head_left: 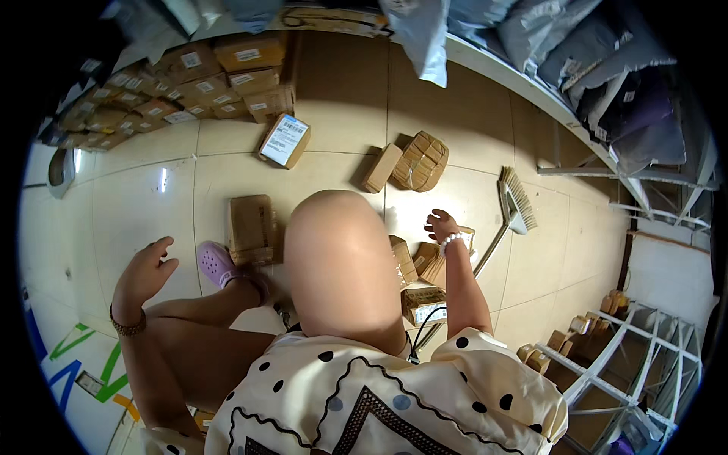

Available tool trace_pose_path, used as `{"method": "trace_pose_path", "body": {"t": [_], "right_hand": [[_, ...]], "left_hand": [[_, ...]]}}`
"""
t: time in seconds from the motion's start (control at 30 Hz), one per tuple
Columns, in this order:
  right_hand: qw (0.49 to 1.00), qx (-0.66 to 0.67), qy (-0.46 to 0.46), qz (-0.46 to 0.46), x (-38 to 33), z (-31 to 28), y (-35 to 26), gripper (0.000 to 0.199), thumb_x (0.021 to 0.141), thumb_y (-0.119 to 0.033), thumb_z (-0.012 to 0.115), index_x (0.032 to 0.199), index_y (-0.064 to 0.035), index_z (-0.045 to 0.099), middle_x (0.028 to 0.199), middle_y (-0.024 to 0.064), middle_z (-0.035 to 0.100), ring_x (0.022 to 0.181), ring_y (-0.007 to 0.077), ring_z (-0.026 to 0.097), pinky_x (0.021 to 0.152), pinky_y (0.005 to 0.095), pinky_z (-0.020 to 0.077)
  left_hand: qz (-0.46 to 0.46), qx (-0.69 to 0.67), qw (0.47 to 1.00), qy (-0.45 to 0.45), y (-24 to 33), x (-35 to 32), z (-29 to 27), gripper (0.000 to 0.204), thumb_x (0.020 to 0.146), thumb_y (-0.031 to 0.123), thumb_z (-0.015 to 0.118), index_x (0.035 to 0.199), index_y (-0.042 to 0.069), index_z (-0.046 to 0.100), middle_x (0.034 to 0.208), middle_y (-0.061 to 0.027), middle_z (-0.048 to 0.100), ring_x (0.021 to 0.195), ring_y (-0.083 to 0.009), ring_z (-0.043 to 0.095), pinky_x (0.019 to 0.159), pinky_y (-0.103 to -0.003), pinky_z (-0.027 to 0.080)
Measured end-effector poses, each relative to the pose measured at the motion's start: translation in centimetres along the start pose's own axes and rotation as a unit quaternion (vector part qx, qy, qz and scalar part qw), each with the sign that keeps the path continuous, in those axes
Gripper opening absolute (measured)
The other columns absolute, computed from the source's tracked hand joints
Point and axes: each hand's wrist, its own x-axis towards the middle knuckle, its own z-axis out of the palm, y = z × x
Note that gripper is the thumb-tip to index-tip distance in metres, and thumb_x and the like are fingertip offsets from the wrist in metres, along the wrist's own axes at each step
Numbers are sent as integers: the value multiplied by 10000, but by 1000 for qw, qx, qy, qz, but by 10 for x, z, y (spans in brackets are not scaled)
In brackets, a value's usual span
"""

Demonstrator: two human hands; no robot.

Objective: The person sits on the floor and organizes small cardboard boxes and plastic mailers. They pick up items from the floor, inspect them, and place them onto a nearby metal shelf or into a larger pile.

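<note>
My left hand (146,274) hangs in the air on the left, beside my bent leg, with its fingers apart and nothing in them. On the other side of my raised knee, my right hand (441,225) reaches forward, fingers spread and slightly curled, also without anything in it. Close under the right forearm lie several cardboard boxes, among them a taped one (402,260) and a labelled one (423,305), partly hidden by my leg and arm. Further ahead are a narrow brown box (381,168) and a heavily taped carton (422,161). A plain brown box (252,230) stands between my shoe and knee.
A box with a white label (285,142) lies ahead on the tiled floor (341,91). Stacked cartons (205,91) fill the far left. A broom (518,201) lies at right. Shelving at far right bears grey mailer bags (584,57); a metal rack (629,356) stands lower right.
</note>
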Motion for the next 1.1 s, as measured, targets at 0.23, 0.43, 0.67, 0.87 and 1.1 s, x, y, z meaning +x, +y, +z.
{"method": "trace_pose_path", "body": {"t": [0.23, 0.43, 0.67, 0.87, 1.1], "right_hand": [[972, -71, 129, -185, 102, 10, 19, 387, 837, -180, 626, 1183, -24, 549, 892, 108, 671, 728, 177, 646, 599, 297, 505], [950, -221, 134, -177, 21, 132, -77, 998, 658, -443, 772, 1431, -123, 227, 1322, 310, 399, 1163, 409, 487, 957, 437, 432], [960, -213, 131, -126, 27, 187, -81, 910, 779, -201, 677, 1462, -213, 74, 1296, 242, 390, 1037, 421, 560, 870, 450, 490], [930, -247, 20, -271, 55, 192, -63, 756, 805, -145, 584, 1439, -201, 176, 1112, 176, 567, 1034, 352, 556, 884, 438, 458], [916, -104, -70, -380, 13, 139, -34, 665, 780, -122, 620, 1389, -105, 353, 1255, 163, 543, 1125, 315, 537, 947, 379, 444]], "left_hand": [[34, -20, 998, 53, 11, -14, -10, 441, 856, 124, 598, 1275, 47, 485, 1032, -181, 601, 812, -226, 594, 745, -334, 489], [-28, -88, 994, 56, 11, -41, 11, 444, 845, 76, 599, 1273, 46, 488, 1019, -162, 597, 844, -216, 599, 739, -312, 496], [-60, -97, 990, 86, 28, -59, 0, 440, 841, 59, 592, 1269, 43, 489, 1012, -144, 597, 868, -204, 587, 762, -313, 497], [-52, -51, 992, 101, 10, -63, 0, 396, 869, 48, 524, 1263, 28, 489, 981, -144, 611, 822, -163, 593, 728, -284, 484], [-120, -205, 967, 96, -24, -41, -2, 360, 912, 132, 514, 1255, 23, 510, 924, -60, 615, 805, -124, 568, 693, -255, 440]]}}
